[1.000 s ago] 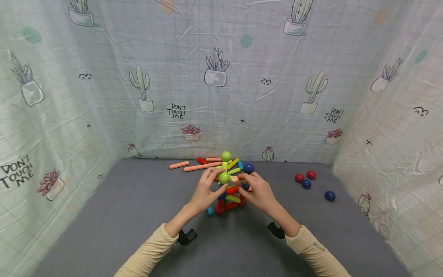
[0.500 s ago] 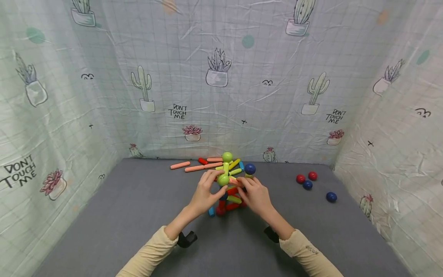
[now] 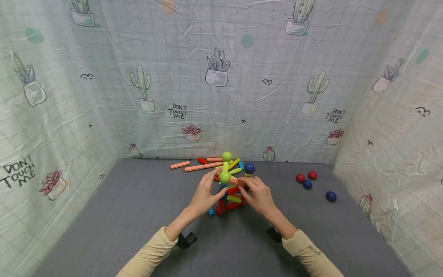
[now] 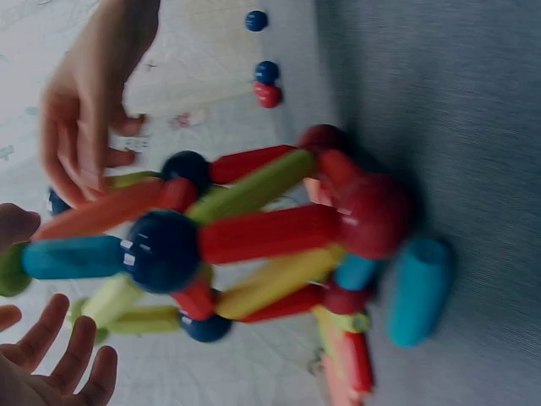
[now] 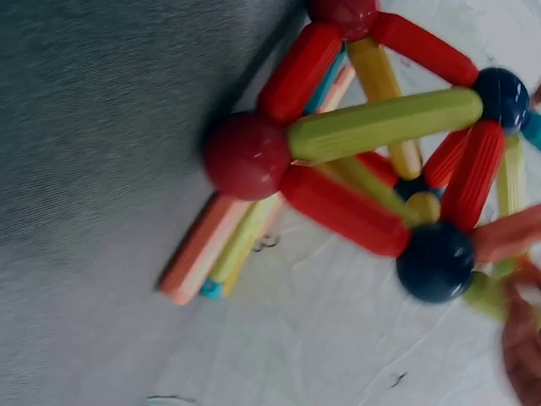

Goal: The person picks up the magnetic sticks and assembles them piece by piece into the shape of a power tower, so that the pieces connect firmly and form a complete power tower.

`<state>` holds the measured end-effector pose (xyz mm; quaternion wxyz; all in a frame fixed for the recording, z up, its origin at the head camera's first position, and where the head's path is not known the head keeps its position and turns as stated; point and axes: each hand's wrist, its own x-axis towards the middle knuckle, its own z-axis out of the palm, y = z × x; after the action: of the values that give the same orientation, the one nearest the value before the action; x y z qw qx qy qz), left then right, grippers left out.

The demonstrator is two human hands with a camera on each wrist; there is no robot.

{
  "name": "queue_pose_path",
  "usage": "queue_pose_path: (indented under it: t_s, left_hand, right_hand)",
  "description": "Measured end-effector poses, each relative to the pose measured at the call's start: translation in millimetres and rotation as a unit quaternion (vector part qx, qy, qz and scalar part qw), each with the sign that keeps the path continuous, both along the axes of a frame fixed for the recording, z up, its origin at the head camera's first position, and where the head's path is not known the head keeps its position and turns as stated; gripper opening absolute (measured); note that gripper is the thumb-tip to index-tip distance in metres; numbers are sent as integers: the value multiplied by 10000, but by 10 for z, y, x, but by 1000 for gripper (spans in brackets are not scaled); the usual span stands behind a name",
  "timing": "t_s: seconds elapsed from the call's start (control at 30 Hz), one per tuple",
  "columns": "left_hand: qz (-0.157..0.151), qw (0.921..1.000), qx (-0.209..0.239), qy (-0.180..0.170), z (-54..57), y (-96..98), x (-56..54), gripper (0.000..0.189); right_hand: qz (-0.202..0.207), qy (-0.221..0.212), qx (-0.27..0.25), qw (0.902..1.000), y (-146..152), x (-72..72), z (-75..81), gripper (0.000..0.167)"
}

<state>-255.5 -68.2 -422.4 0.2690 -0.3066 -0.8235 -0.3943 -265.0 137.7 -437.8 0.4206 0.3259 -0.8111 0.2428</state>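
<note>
A frame of coloured magnetic rods and balls stands upright on the table. Its dark red balls (image 4: pixel 376 216) form the base, and dark blue balls (image 4: pixel 162 252) join its red rods (image 4: pixel 270 234) higher up. A light blue rod (image 4: pixel 74 257) leads from one blue ball to a green ball (image 3: pixel 225 177) at the top. My left hand (image 3: pixel 203 195) holds that green ball between thumb and fingers. My right hand (image 3: pixel 258 195) pinches an orange rod (image 3: pixel 234 180), which slants between the green ball and a blue ball (image 5: pixel 435 261). Fingers partly hide the rod's ends.
Several loose orange rods (image 3: pixel 180 165) and other coloured rods lie behind the frame. To the right are loose red balls (image 3: pixel 300 178) and blue balls (image 3: pixel 331 196). A light blue rod (image 4: pixel 420 292) lies by the base. A patterned curtain (image 3: pixel 221 104) surrounds the table.
The orange rod has turned from end-on to slanting between the green ball and my right hand. The green ball dipped slightly, then rose again. My left hand stays at it.
</note>
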Motion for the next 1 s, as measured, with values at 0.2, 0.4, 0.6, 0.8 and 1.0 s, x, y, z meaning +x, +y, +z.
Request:
queue_pose_path:
  t_s: [0.2, 0.4, 0.6, 0.8, 1.0]
  left_hand:
    - [224, 9987, -321, -329, -206, -84, -1, 48]
    - [191, 9964, -513, -641, -304, -69, -34, 35]
    - [186, 9937, -440, -1013, -258, -177, -106, 33]
    - [-304, 9837, -167, -1763, -245, -471, -314, 37]
    - [-633, 9691, -44, -2383, -253, -781, -575, 39]
  right_hand:
    - [810, -593, -1687, 9805, 137, 18, 60, 15]
    - [945, -3627, -1826, 9089, 200, 26, 92, 27]
    - [1202, -4078, -1251, 8964, 261, -143, -110, 32]
    - [1515, -4241, -1090, 8862, 35, 11, 14, 31]
    - [1641, -4395, -1080, 8765, -295, 202, 109, 30]
